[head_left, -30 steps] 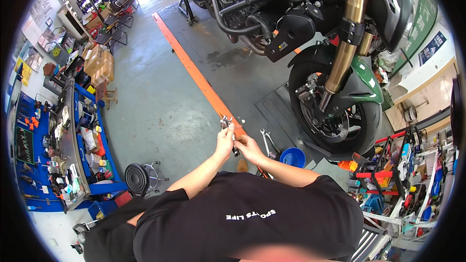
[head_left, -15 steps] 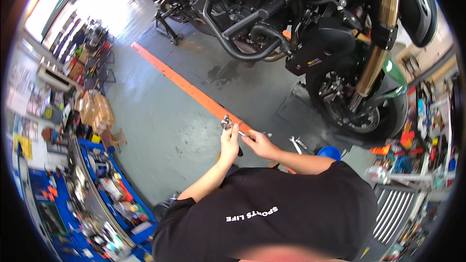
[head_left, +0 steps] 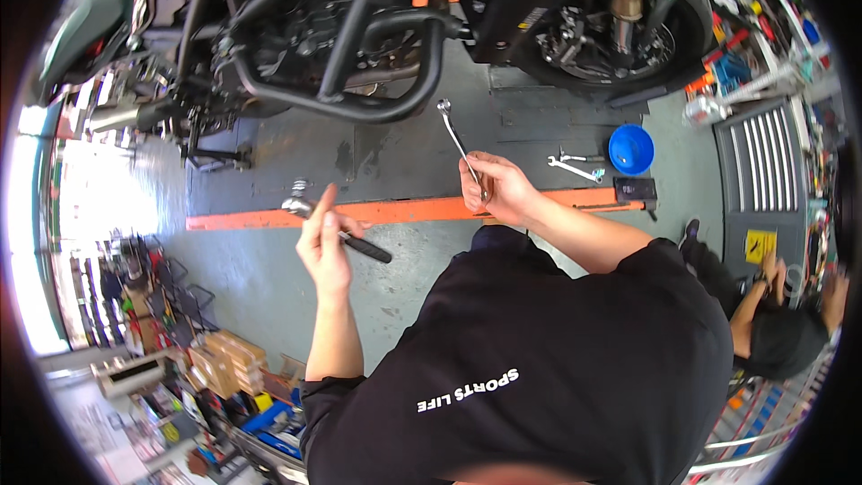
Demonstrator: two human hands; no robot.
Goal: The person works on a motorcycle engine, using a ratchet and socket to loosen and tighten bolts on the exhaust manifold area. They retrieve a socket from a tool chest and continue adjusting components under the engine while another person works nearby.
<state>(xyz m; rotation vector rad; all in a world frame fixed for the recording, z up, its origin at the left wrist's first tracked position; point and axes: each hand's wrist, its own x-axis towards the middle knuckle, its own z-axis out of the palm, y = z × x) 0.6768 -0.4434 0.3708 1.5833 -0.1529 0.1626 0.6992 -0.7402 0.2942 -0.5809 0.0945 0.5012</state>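
Two tools are in hand. The right hand [head_left: 498,187] is closed around the lower end of a slim chrome wrench [head_left: 460,145], one only, held in the air above the floor. Its long axis runs from the fist up and to the left, with the ring end pointing toward the underside of the motorcycle [head_left: 359,27]. The left hand [head_left: 325,247] grips a ratchet [head_left: 337,224], also one. Its black handle sticks out to the lower right of the palm and its metal head shows at the upper left, so it lies on a slant nearly across the wrench's line. The forefinger of that hand is raised, while the other fingers are wrapped round the handle. The two hands are apart, both over the orange stripe [head_left: 404,212] painted across the grey concrete floor [head_left: 251,269].

Further right, on a darker mat, lie two more spanners [head_left: 575,166] close together, and just beside them one blue bowl [head_left: 631,148]. A small dark flat object [head_left: 636,189] rests below the bowl at the stripe's end.

One motorcycle fills the top of the view, its front wheel [head_left: 620,18] to the right. It is a workshop: a grey ribbed ramp [head_left: 763,171] stands at the right, and shelves of clutter [head_left: 215,368] at the lower left. A second person [head_left: 781,332] crouches at the right edge.
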